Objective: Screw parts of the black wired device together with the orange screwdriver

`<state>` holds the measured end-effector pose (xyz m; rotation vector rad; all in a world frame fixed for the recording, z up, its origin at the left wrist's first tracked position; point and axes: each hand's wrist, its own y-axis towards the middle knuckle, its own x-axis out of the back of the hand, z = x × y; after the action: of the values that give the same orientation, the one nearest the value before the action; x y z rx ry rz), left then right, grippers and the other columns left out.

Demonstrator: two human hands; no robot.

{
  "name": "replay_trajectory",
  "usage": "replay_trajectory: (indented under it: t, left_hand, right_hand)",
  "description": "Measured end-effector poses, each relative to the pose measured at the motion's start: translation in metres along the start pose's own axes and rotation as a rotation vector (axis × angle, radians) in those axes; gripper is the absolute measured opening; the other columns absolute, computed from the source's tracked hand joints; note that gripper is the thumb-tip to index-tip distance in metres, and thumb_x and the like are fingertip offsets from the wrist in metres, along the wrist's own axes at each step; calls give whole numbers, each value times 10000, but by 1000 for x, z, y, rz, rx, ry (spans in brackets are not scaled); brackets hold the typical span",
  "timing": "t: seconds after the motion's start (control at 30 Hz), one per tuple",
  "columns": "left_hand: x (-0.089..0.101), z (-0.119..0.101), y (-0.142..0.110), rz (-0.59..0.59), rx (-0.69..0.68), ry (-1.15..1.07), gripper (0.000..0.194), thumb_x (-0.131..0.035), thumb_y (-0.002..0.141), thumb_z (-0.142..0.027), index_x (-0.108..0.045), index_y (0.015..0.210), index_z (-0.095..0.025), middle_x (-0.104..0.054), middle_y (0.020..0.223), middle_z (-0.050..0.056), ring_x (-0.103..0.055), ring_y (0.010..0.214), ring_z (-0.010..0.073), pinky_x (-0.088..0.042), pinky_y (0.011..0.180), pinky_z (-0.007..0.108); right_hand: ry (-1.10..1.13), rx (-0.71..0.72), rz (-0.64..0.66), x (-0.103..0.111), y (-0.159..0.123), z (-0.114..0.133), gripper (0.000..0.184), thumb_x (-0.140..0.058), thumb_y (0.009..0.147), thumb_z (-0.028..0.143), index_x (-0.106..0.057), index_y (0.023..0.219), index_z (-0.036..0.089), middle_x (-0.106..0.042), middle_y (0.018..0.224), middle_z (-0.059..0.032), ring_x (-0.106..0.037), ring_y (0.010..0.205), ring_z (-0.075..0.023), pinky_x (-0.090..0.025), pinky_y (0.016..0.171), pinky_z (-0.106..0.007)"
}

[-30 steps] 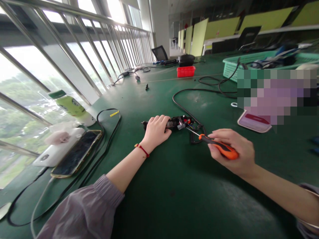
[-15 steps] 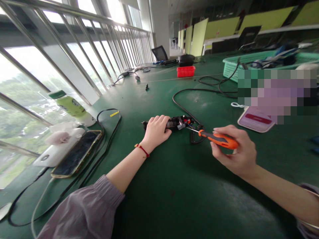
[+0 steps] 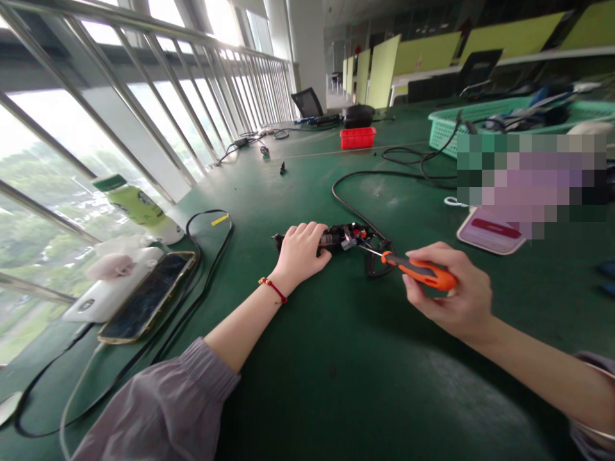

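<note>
My left hand (image 3: 302, 252) lies closed over a small black device (image 3: 343, 236) with red and metal parts, pressing it down on the green table (image 3: 336, 358). A black cable (image 3: 353, 206) runs from the device toward the back. My right hand (image 3: 451, 294) grips an orange-handled screwdriver (image 3: 423, 272). Its thin metal tip points left and touches the device's right end.
A phone (image 3: 144, 296) on a white box, a green-capped bottle (image 3: 137, 205) and a looped black cable (image 3: 211, 243) lie at the left by the railing. A pink-edged card (image 3: 487, 232) lies at the right. A red bin (image 3: 358, 137) and a green basket (image 3: 446, 125) stand farther back.
My right hand has turned the screwdriver handle slightly between its fingers and shifted a little left. My left hand and the device have stayed put.
</note>
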<state>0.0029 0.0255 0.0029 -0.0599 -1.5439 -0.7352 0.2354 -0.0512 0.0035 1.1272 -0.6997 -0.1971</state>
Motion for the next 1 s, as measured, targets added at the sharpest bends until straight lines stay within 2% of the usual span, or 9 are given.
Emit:
replay_trajectory:
  t: [0.07, 0.13, 0.3, 0.5, 0.67, 0.73, 0.87, 1.0]
  left_hand:
    - [0, 0, 0, -6, -1, -3, 304, -474, 753, -250, -523, 1044, -179, -605, 957, 48, -524, 873, 222, -394, 803, 353]
    - [0, 0, 0, -12, -5, -5, 299, -475, 761, -265, -525, 1042, -178, -605, 956, 46, -525, 872, 220, -394, 802, 352]
    - [0, -1, 0, -9, -4, -5, 290, -468, 779, -281, -523, 1046, -181, -603, 954, 46, -525, 877, 222, -394, 797, 353]
    - [0, -1, 0, -16, -10, 9, 277, -465, 780, -271, -524, 1035, -180, -601, 941, 42, -525, 863, 220, -393, 785, 348]
    - [0, -1, 0, -17, -6, 13, 272, -460, 784, -267, -523, 1034, -181, -601, 937, 40, -524, 860, 219, -394, 781, 349]
    - [0, -1, -1, -17, -5, 12, 272, -460, 784, -266, -523, 1034, -180, -601, 938, 40, -525, 859, 218, -395, 780, 348]
    - [0, -1, 0, -13, -4, 7, 272, -457, 786, -261, -522, 1039, -183, -600, 938, 40, -525, 860, 217, -395, 786, 346]
    - [1, -1, 0, -3, 5, -2, 268, -455, 790, -259, -521, 1040, -188, -601, 951, 48, -530, 875, 221, -393, 791, 347]
  right_hand:
    - [-26, -5, 52, 1, 0, 1, 217, -629, 718, 155, -557, 913, 217, -641, 761, -12, -618, 654, -151, -521, 594, -282]
    - [-39, -21, 52, 1, 0, 1, 189, -625, 728, 167, -557, 898, 213, -637, 742, -3, -612, 615, -138, -518, 575, -273]
    - [-22, -21, -36, -1, 0, 1, 329, -635, 711, 152, -536, 1018, 216, -632, 824, -27, -622, 700, -162, -520, 592, -285]
    - [-46, -41, 50, 2, 0, 1, 203, -628, 729, 174, -564, 914, 230, -639, 734, 1, -612, 588, -136, -506, 551, -265]
    - [17, -16, -63, -1, -1, 0, 404, -654, 685, 146, -526, 1059, 222, -619, 838, -20, -619, 725, -170, -515, 603, -295]
    - [26, -1, -36, -1, -1, 0, 389, -654, 687, 139, -531, 1048, 218, -626, 853, -32, -620, 742, -177, -517, 624, -302]
    - [-25, -1, 51, 0, 0, 1, 231, -640, 717, 157, -559, 920, 233, -643, 760, -7, -616, 641, -155, -516, 590, -286]
    - [-11, -14, -21, 0, -1, 1, 339, -645, 709, 160, -539, 1018, 248, -634, 791, -25, -618, 658, -181, -518, 565, -313]
